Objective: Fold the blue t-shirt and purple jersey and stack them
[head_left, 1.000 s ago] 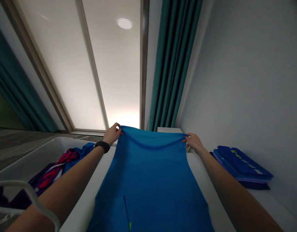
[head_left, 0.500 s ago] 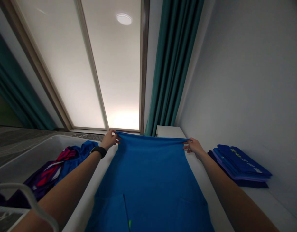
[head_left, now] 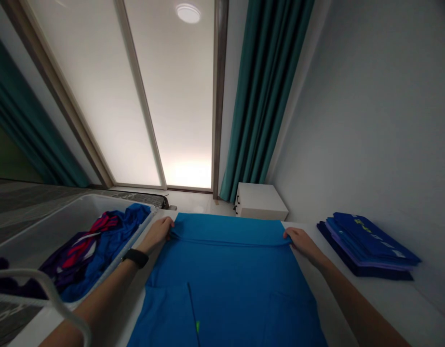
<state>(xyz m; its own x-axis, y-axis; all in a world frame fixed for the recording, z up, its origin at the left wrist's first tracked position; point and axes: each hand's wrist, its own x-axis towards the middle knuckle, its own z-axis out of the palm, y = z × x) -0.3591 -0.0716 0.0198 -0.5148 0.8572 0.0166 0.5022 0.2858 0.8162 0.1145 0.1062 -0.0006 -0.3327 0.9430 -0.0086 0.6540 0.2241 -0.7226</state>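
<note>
A blue cloth garment [head_left: 222, 274] lies flat on a white table [head_left: 356, 294], its far end doubled over into a fold. A dark seam and a small yellow-green mark show near its near end [head_left: 197, 327]. My left hand [head_left: 157, 234] is at the fold's left corner, and my right hand [head_left: 303, 243] is at its right corner. Both hands appear to hold the folded edge down on the table. A black wristband [head_left: 135, 258] circles my left wrist.
A white plastic tub [head_left: 81, 221] holding purple, red and blue clothes stands beyond the table's left edge. A stack of folded blue garments [head_left: 367, 246] lies at the right. A white cabinet [head_left: 260, 201] stands beyond the table, and a white wire loop [head_left: 45, 284] crosses the lower left.
My hands have come down and toward me. The raised top edge of the blue garment now lies folded on the table, and the camera view has tilted slightly lower.
</note>
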